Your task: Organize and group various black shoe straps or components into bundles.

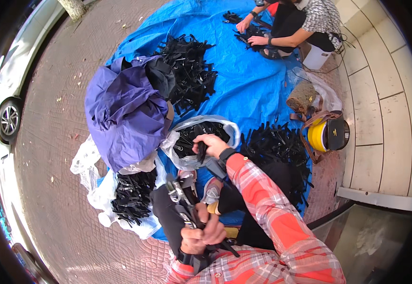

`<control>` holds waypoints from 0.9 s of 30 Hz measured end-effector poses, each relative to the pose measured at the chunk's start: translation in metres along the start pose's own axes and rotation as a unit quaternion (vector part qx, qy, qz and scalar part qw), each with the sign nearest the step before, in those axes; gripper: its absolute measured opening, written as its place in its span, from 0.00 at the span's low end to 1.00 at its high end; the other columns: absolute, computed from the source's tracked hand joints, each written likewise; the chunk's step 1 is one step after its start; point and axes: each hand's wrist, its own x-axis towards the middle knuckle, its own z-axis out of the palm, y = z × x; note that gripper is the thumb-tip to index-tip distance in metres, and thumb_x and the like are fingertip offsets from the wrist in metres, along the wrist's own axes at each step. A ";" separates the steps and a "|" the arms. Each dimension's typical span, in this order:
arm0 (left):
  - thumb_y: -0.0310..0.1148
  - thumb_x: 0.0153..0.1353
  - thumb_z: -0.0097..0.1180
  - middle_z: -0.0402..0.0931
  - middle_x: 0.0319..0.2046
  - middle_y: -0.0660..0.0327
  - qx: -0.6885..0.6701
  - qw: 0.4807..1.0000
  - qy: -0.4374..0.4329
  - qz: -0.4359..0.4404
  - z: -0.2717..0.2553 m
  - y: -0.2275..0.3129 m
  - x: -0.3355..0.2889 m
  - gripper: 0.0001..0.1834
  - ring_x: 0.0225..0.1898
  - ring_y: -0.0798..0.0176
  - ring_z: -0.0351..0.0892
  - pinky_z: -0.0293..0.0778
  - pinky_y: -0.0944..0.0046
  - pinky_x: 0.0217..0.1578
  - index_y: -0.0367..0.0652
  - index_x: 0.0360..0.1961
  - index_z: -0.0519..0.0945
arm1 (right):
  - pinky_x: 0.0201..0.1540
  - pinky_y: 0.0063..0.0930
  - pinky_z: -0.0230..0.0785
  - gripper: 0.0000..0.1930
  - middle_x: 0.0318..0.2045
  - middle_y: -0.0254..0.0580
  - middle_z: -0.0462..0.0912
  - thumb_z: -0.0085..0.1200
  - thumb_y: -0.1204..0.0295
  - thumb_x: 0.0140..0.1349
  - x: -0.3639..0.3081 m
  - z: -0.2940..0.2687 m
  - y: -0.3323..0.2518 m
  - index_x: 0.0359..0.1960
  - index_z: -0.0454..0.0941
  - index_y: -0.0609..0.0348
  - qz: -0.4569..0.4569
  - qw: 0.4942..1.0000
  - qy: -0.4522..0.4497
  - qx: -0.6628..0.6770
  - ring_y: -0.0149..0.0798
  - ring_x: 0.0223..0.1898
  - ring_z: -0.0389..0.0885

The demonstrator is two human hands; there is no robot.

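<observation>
Gripping black, metal-clipped straps, your left hand closed.
Your right hand pinches a black piece over a white plastic bag, spread presumably for access.

Tarp's on the pavement, open bag of straps sitting on it, loose pile just right of that, another heap behind, and a wall far right.

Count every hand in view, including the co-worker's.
4. The left hand grips black straps below centre; the right hand holds a black strap over a plastic-lined tub; the co-worker's upper hand and lower hand are at upper right. None looks hidden.
</observation>
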 end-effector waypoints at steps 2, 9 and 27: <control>0.23 0.53 0.54 0.62 0.20 0.63 -0.012 1.000 0.025 -0.003 0.003 0.008 0.004 0.15 0.19 0.68 0.62 0.59 0.66 0.21 0.44 0.41 0.65 | 0.25 0.44 0.76 0.06 0.20 0.56 0.75 0.55 0.82 0.49 0.017 0.003 -0.010 0.27 0.72 0.74 0.064 0.990 0.110 -0.060 0.50 0.19 0.78; 0.23 0.54 0.54 0.64 0.20 0.63 -0.009 0.999 0.010 -0.034 0.005 0.017 0.011 0.17 0.20 0.68 0.63 0.60 0.67 0.22 0.43 0.43 0.65 | 0.50 0.41 0.68 0.44 0.42 0.72 0.70 0.69 0.69 0.40 0.060 -0.024 0.003 0.54 0.53 0.80 -0.167 0.748 0.296 -0.570 0.64 0.45 0.73; 0.25 0.51 0.55 0.73 0.29 0.55 0.313 0.901 0.183 -0.236 -0.021 -0.077 0.026 0.24 0.24 0.62 0.73 0.70 0.63 0.26 0.34 0.52 0.68 | 0.37 0.23 0.69 0.19 0.34 0.36 0.79 0.45 0.55 0.67 -0.330 -0.039 0.001 0.41 0.76 0.60 -0.222 0.974 -0.008 -0.048 0.28 0.34 0.76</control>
